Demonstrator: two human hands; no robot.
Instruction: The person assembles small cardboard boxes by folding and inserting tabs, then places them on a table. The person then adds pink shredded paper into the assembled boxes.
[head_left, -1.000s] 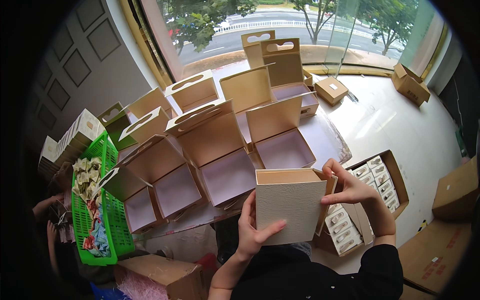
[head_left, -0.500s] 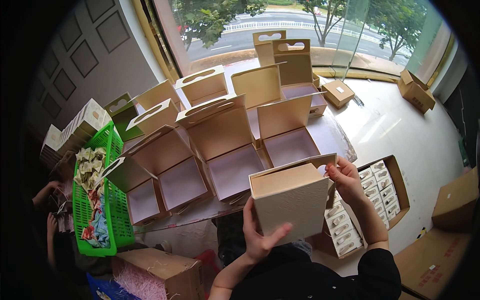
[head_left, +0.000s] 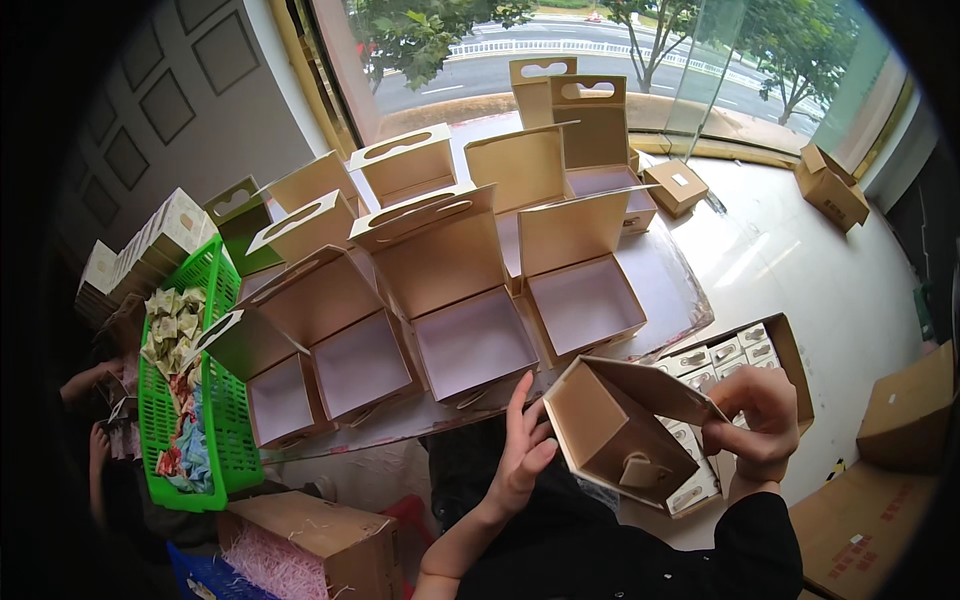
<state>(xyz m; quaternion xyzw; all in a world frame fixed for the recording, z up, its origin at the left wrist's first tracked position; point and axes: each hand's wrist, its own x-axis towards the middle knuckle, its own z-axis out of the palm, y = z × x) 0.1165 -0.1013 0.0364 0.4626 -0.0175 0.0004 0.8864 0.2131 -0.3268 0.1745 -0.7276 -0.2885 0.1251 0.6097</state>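
A beige gift box is tilted in front of me, its lid partly lifted. My right hand pinches the edge of that lid. My left hand is beside the box's left edge with its fingers spread; whether a fingertip touches the box I cannot tell. Ahead on the table stand several open gift boxes with raised lids and pale lining. The closest of them to the held box is an open gift box at the table's right end.
A green basket of small wrapped packets stands left, by stacked boxes. A carton of pink shredded paper sits lower left. Right of me are a carton of small white boxes and large cartons. Another person's hand shows at far left.
The box has turned and tilted, and its lid has swung partly open in my right hand. My left hand has loosened from its face and spread its fingers.
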